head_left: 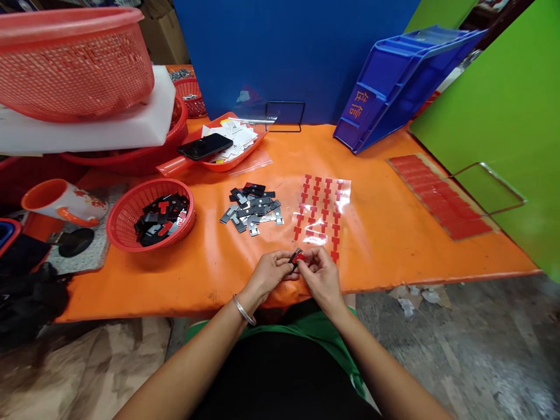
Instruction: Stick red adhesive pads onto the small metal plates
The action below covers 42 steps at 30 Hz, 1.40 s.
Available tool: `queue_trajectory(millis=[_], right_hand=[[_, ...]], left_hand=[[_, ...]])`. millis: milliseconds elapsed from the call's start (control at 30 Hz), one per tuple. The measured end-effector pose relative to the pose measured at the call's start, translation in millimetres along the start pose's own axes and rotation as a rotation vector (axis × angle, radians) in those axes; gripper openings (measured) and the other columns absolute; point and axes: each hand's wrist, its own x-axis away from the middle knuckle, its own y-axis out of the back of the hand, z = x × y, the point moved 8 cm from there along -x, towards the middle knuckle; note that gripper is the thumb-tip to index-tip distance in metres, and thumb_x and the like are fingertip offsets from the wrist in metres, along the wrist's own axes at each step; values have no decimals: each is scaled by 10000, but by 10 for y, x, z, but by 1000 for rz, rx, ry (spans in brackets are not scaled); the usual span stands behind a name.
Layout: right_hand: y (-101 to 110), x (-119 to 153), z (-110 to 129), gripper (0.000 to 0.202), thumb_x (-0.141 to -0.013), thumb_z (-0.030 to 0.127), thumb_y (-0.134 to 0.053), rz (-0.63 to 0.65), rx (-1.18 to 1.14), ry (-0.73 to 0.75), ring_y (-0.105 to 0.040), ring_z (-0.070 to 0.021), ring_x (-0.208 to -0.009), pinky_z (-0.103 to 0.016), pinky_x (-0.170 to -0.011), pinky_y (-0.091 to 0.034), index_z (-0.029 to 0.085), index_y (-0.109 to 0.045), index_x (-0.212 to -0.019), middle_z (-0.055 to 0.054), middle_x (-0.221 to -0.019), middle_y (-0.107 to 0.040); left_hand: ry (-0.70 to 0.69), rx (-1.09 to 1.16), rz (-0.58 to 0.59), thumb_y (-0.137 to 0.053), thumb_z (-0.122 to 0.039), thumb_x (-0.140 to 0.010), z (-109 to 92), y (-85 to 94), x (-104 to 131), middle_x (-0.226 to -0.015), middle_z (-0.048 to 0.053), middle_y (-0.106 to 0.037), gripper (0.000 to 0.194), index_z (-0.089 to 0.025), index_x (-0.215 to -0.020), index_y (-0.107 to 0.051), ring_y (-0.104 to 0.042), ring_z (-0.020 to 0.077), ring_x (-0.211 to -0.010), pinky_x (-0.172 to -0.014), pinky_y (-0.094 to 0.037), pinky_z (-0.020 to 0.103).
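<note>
At the table's front edge, my left hand (272, 272) is closed on a small dark metal plate (293, 263). My right hand (322, 280) pinches a red sticker (300, 255) against the plate's face; the fingers partly hide its shape. Just beyond my hands lies a clear sheet (345, 196) with rows of red T-shaped stickers. Left of the sheet is a loose pile of dark and silvery metal plates (259, 207). Farther left, a red plastic basket (114, 226) holds more dark plates, some bearing red marks.
An orange dustpan (249, 153) holds paper slips and a black phone (205, 146). At left are a mug (56, 201) and stacked red baskets (79, 64). A blue bin (376, 87) leans at the back right, near a red-striped sheet (437, 192) and a green panel (503, 134).
</note>
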Motion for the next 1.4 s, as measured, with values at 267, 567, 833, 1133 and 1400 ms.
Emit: queue_trajectory(millis=[267,567,833,1133,1400], right_hand=[[0,6,-13,142,-775,300,-612,-15,15,16,-539,-134,-563,-245,-487,-445,220,-501,-812,20,-683,-533],[2,30,29,158,-789,324,-614,-28,52,32,-525,-113,-498,-223,-434,-432,213,-505,-821,28,-662,-545],[47,103,221,88,-874,287,-525,-75,229,252,-591,-159,-723,-296,-627,-530,204,-555,-878,-58,-910,-571],[82,-19,266,104,-843,267,-555,-75,172,191,-563,-136,-634,-284,-567,-509,195,-541,-769,-28,-844,-513],[63,-74,62,153,-812,337,-596,-28,91,18,-570,-148,-591,-275,-542,-501,198,-547,-770,-20,-741,-593]], left_hand=[[-7,6,11,-626,-48,-745,3,9,-12,-854,84,-709,142,-89,-881,-626,-671,110,-679,-733,-553,238],[-43,-7,-106,-619,-81,-774,49,34,-22,-730,54,-698,87,-85,-860,-630,-649,100,-577,-655,-555,230],[-59,-4,-148,-656,-112,-762,19,13,7,-698,45,-692,86,-87,-844,-645,-650,112,-565,-636,-552,243],[-42,-26,-147,-630,-86,-769,6,6,20,-620,30,-663,59,-80,-825,-650,-635,99,-548,-611,-537,217],[-46,-39,-130,-607,-83,-780,10,8,9,-645,31,-663,88,-81,-858,-648,-631,93,-556,-593,-533,206]])
